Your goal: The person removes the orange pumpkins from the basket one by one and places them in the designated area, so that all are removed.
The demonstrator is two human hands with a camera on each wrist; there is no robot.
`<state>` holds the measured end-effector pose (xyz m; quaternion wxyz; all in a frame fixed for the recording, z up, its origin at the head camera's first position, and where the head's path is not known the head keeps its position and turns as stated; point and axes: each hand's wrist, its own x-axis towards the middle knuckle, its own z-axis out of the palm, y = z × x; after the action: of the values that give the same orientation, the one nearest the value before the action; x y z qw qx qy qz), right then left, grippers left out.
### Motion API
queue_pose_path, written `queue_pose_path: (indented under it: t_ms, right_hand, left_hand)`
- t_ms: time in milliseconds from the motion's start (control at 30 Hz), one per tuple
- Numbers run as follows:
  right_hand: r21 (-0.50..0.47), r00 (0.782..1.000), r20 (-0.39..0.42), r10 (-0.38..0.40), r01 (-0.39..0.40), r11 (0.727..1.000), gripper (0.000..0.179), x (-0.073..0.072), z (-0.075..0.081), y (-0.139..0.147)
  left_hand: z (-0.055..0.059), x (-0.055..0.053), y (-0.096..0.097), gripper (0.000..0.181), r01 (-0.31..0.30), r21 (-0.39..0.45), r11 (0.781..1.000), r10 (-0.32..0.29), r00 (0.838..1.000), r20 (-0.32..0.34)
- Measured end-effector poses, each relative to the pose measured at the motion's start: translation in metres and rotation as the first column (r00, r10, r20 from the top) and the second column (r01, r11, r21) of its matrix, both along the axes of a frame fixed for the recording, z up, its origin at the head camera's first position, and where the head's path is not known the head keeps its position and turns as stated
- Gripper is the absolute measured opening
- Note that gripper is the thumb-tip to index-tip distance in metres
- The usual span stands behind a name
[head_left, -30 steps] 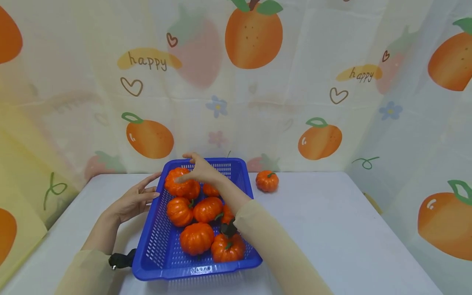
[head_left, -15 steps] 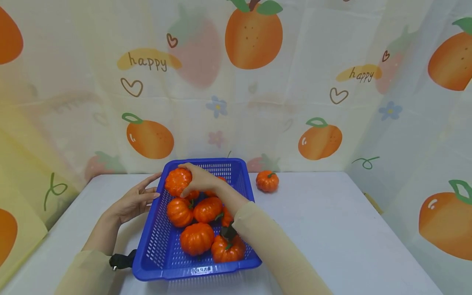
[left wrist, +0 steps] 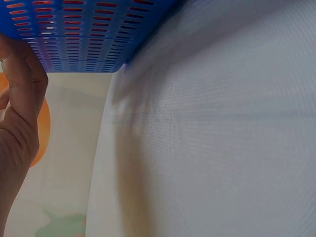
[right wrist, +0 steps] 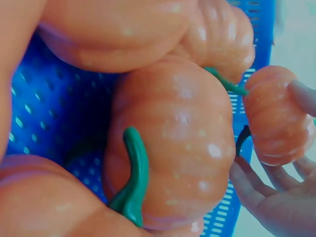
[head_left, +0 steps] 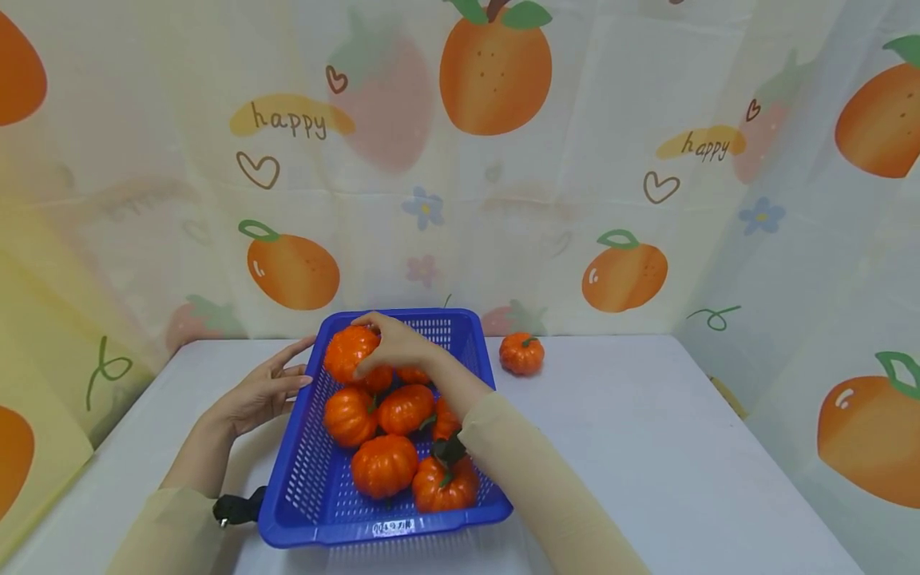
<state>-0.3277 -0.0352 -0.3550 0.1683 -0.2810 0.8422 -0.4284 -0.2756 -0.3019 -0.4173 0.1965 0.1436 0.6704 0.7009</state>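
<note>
A blue plastic basket (head_left: 394,530) with slotted walls holds several toy pumpkins, shiny orange with green stems. In its back left corner my right hand (head_left: 404,345) grips one pumpkin (head_left: 346,353), thumb on the near side and fingers round the far side. The right wrist view shows this pumpkin (right wrist: 277,118) between the thumb and curled fingers of the right hand (right wrist: 276,202), its dark stem pointing down. My left hand (head_left: 260,393) rests against the basket's left side, fingers extended at the rim. In the left wrist view, fingers of the left hand (left wrist: 22,98) touch the slotted wall (left wrist: 84,29).
Another toy pumpkin (head_left: 521,354) sits on the white table (head_left: 618,447), right of the basket near the back edge. A fruit-print curtain (head_left: 503,200) hangs behind the table. Other pumpkins (head_left: 384,466) lie in the basket's middle and front.
My right hand has come down onto the back left pumpkin and taken hold of it; the pumpkin has shifted slightly right. My left hand and the basket stay where they were.
</note>
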Motion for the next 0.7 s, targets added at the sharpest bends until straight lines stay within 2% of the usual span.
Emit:
queue_pose_path:
  t_ms: [233,400,500,567,700]
  right_hand:
    - [-0.045,0.998,0.030,-0.061,0.062,0.997,0.073,-0.001,0.006,0.005]
    - [-0.163,0.985,0.148,-0.085,0.109,0.981,0.064,-0.002,0.011,0.010]
    - [-0.215,0.979,0.189,-0.081,0.122,0.969,0.062,-0.004,0.015,0.014]
    - [-0.222,0.980,0.176,-0.089,0.128,0.967,0.063,-0.007,0.018,0.018]
    - [-0.205,0.989,0.100,-0.110,0.129,0.970,0.069,-0.015,0.027,0.027]
  left_hand:
    - [0.000,0.002,0.000,0.080,0.000,-0.007,1.000,0.000,1.000,-0.011]
    - [0.001,0.002,0.000,0.078,0.018,0.014,1.000,-0.018,1.000,-0.005]
    - [0.002,0.001,0.001,0.077,0.021,0.009,1.000,-0.021,1.000,-0.007]
    - [0.002,0.001,0.001,0.077,0.014,-0.006,1.000,-0.014,1.000,-0.010]
    - [0.004,0.001,0.001,0.078,0.009,-0.029,1.000,-0.010,1.000,-0.010]
